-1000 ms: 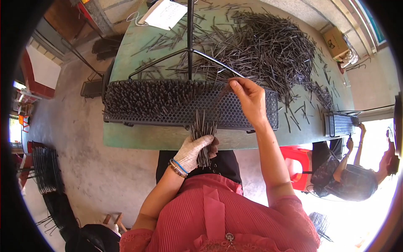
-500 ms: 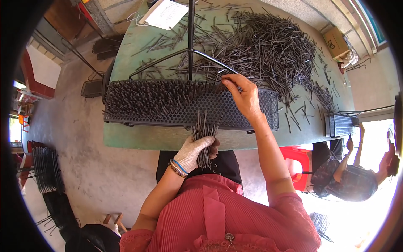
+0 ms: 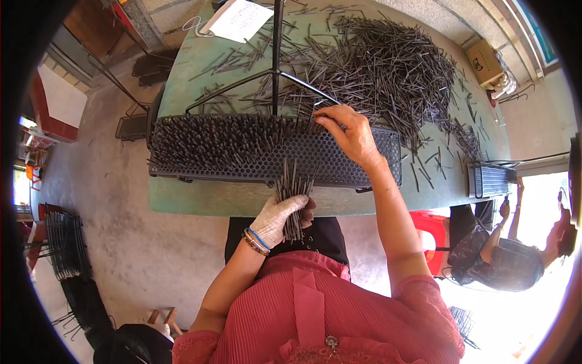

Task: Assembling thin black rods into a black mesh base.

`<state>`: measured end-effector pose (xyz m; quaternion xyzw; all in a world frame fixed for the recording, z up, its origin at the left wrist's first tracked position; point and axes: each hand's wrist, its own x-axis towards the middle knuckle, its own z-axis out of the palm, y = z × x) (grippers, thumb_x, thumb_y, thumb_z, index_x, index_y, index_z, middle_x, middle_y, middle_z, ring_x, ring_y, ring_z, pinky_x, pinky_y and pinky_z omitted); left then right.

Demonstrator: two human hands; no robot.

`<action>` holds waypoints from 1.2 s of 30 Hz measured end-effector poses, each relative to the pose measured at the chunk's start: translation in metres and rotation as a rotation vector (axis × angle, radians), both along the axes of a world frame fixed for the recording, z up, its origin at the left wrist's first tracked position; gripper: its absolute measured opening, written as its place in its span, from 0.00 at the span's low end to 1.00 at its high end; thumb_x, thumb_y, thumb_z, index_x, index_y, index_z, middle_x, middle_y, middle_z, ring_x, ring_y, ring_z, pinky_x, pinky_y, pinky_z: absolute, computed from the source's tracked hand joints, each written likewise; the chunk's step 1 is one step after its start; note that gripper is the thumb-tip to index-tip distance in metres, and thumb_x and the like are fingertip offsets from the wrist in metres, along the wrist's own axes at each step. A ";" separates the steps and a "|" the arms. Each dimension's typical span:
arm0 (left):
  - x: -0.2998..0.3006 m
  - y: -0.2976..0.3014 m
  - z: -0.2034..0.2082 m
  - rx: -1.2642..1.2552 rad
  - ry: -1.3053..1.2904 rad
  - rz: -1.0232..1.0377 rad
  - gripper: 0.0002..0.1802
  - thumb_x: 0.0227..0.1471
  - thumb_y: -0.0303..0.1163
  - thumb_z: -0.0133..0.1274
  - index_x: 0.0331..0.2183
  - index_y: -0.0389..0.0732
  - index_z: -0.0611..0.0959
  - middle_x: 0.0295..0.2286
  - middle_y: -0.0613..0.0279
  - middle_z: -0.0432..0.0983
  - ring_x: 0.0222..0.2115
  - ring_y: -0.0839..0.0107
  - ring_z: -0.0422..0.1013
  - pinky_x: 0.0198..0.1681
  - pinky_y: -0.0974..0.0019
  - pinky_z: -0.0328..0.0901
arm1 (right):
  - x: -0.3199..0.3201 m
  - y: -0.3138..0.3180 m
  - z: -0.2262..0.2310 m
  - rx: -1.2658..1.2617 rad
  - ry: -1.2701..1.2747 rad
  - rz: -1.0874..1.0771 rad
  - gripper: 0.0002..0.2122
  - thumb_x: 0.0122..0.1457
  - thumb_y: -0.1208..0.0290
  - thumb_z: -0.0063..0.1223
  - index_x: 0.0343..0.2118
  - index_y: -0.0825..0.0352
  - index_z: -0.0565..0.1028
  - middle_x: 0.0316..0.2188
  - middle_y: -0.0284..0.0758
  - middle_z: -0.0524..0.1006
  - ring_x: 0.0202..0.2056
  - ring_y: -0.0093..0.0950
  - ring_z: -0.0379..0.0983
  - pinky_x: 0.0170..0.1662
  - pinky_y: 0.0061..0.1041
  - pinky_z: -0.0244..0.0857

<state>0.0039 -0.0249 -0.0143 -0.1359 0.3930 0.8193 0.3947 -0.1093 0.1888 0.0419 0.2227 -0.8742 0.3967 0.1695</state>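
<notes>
My left hand (image 3: 277,217), in a pale knit glove, is closed round an upright bundle of thin dark sticks (image 3: 294,182) just in front of a black perforated rack (image 3: 339,159). Bare, my right hand (image 3: 347,130) is pinched over the rack's far edge, right of the filled part. A thin dark stick seems to be between its fingertips, mostly hidden by them. Dense upright sticks (image 3: 206,142) fill the holes on the rack's left side. Most holes on the right side show no sticks. A black branching rod frame (image 3: 276,91) rises from the rack.
A large heap of loose dark sticks (image 3: 394,73) lies on the green table (image 3: 242,200) behind the rack. White paper (image 3: 239,20) lies at the far left. A co-worker (image 3: 500,258) is at the right by another rack (image 3: 494,180) and a red plastic chair (image 3: 429,233).
My right hand has shifted slightly left along the rack's far edge, still pinched. The left hand and its bundle have barely moved.
</notes>
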 end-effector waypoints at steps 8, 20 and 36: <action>-0.001 0.001 0.002 -0.004 -0.005 0.006 0.17 0.56 0.33 0.53 0.46 0.37 0.75 0.31 0.60 0.77 0.26 0.73 0.75 0.29 0.68 0.74 | 0.010 -0.004 -0.024 -0.077 -0.008 -0.203 0.07 0.56 0.75 0.58 0.38 0.67 0.80 0.33 0.37 0.81 0.36 0.32 0.76 0.41 0.27 0.68; 0.000 0.003 0.004 -0.037 0.010 0.017 0.14 0.55 0.31 0.54 0.42 0.36 0.76 0.30 0.59 0.78 0.27 0.71 0.75 0.29 0.67 0.73 | 0.017 -0.014 -0.032 0.012 0.149 -0.177 0.11 0.53 0.77 0.60 0.41 0.66 0.80 0.35 0.37 0.80 0.36 0.34 0.75 0.41 0.28 0.69; 0.005 0.012 0.006 -0.079 0.008 0.049 0.16 0.53 0.29 0.55 0.45 0.36 0.76 0.36 0.57 0.78 0.32 0.69 0.76 0.32 0.67 0.74 | 0.014 -0.020 -0.031 0.051 0.199 -0.269 0.10 0.57 0.77 0.55 0.41 0.71 0.78 0.35 0.42 0.77 0.36 0.39 0.74 0.41 0.31 0.67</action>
